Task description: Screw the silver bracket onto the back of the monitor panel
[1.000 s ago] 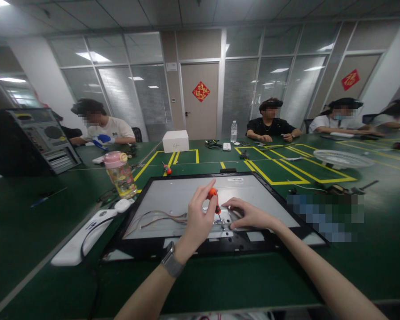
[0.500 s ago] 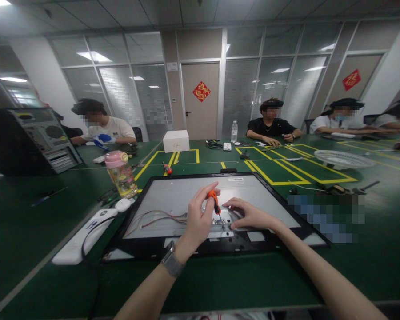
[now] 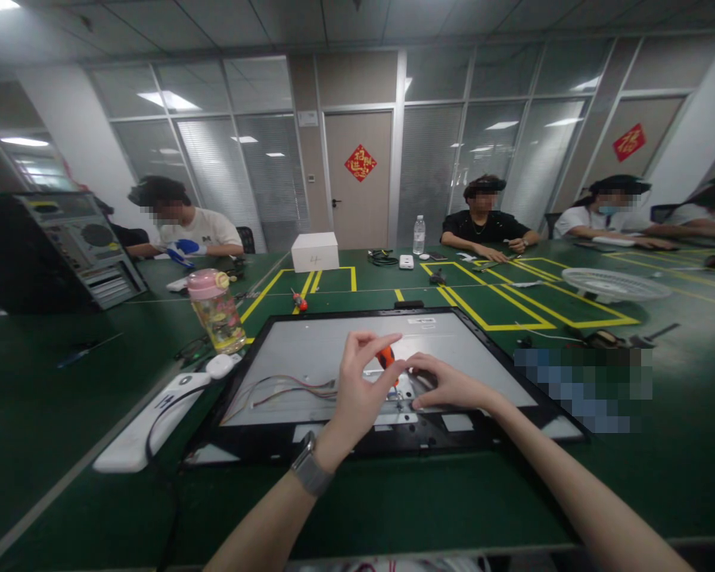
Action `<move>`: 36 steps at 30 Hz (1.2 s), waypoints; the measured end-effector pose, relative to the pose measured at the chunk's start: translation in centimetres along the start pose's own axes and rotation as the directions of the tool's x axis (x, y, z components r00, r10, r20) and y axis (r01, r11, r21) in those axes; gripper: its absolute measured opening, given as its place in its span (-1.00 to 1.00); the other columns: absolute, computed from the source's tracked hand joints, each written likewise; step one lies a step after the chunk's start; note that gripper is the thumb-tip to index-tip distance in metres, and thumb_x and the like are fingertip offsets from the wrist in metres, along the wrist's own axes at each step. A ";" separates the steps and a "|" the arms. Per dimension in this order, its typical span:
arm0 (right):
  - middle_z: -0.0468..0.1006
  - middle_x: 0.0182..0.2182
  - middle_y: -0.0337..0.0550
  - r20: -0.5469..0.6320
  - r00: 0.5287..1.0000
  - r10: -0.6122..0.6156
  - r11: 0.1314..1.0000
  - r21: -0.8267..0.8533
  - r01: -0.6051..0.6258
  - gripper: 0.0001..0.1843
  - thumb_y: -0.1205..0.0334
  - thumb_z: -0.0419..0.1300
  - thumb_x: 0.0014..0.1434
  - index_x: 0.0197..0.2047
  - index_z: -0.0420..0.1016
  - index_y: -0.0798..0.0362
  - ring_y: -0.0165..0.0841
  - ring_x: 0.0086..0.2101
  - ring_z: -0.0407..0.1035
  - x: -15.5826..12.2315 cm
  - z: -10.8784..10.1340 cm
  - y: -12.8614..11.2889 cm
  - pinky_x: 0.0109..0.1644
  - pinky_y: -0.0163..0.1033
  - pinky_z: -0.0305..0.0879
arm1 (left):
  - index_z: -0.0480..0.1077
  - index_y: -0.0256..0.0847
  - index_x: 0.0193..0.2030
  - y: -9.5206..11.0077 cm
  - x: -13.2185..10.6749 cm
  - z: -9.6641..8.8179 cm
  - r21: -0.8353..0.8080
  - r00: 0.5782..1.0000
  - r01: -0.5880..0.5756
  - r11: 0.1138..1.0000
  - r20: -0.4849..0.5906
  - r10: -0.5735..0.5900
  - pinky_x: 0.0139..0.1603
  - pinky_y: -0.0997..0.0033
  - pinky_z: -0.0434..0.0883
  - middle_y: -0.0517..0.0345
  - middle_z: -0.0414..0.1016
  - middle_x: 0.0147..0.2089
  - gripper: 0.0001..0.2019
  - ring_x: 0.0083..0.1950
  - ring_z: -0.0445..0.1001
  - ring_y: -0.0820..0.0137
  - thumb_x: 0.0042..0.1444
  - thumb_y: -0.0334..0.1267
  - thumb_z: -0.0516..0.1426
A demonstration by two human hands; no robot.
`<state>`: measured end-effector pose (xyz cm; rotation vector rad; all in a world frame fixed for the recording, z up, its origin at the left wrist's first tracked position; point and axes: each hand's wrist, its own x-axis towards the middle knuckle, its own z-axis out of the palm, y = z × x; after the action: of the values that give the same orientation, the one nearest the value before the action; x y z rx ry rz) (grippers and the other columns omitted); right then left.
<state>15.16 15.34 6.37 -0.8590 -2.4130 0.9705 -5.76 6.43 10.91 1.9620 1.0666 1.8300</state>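
Observation:
A flat display panel (image 3: pixel 286 349) with a black frame lies back side up on the green table in front of me. My left hand (image 3: pixel 363 389), with a watch on its wrist, has its thumb and fingers around the handle of an orange and black screwdriver (image 3: pixel 386 357). The screwdriver stands tilted, its lower end by a small metal bracket (image 3: pixel 410 388) near the panel's lower middle. My right hand (image 3: pixel 446 385) grips the bracket's right side, thumb and fingers pressed against it; its fingertips partly hide it. Thin wires (image 3: pixel 291 383) run left from the bracket.
Left of the panel are a white power strip (image 3: pixel 148 425) with a black cable and a pink-lidded bottle (image 3: pixel 218 310). A computer case (image 3: pixel 59 250), white box (image 3: pixel 314 253) and red-handled tool (image 3: pixel 299 301) stand or lie farther off. Several co-workers sit across the table.
My left hand has turned about the screwdriver handle: its thumb has moved right and up, and the fingers now cover the handle differently. My right hand keeps its place.

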 end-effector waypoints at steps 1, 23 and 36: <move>0.39 0.08 -0.05 -0.001 1.000 -0.001 1.000 0.001 0.001 -0.23 -0.11 0.44 -0.05 0.20 0.41 -0.06 -0.09 0.06 0.32 0.0 0.0 0.1 0.20 0.03 0.25 | 0.53 -0.04 0.03 0.0 0.0 0.0 -0.003 1.000 0.004 1.000 -0.003 -0.004 -0.02 0.31 0.41 0.13 0.38 -0.15 -0.75 -0.13 0.42 0.36 0.21 -0.27 0.20; 0.38 0.10 -0.04 0.002 1.000 0.003 1.000 0.004 -0.003 -0.24 -0.10 0.43 -0.04 0.21 0.41 -0.07 -0.08 0.08 0.31 0.0 -0.1 -0.4 0.22 0.03 0.22 | 0.46 -0.11 0.06 0.2 0.2 0.0 0.040 0.997 0.079 0.996 -0.025 -0.078 -0.09 0.36 0.41 0.15 0.38 -0.21 -0.74 -0.20 0.41 0.39 0.26 -0.31 0.11; 0.36 0.10 -0.04 -0.003 1.000 0.011 1.000 0.006 -0.010 -0.24 -0.08 0.43 -0.04 0.21 0.41 -0.06 -0.08 0.09 0.29 -0.1 -0.1 -0.1 0.24 0.04 0.19 | 0.38 -0.09 0.19 -0.4 0.4 -0.6 0.144 0.996 -0.054 0.988 0.084 0.042 -0.19 0.42 0.56 0.15 0.51 -0.15 -0.61 -0.23 0.52 0.42 0.21 -0.30 0.17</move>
<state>15.18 15.27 6.50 -0.8711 -2.4042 0.9794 -6.45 6.80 11.10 2.1427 1.1677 1.7247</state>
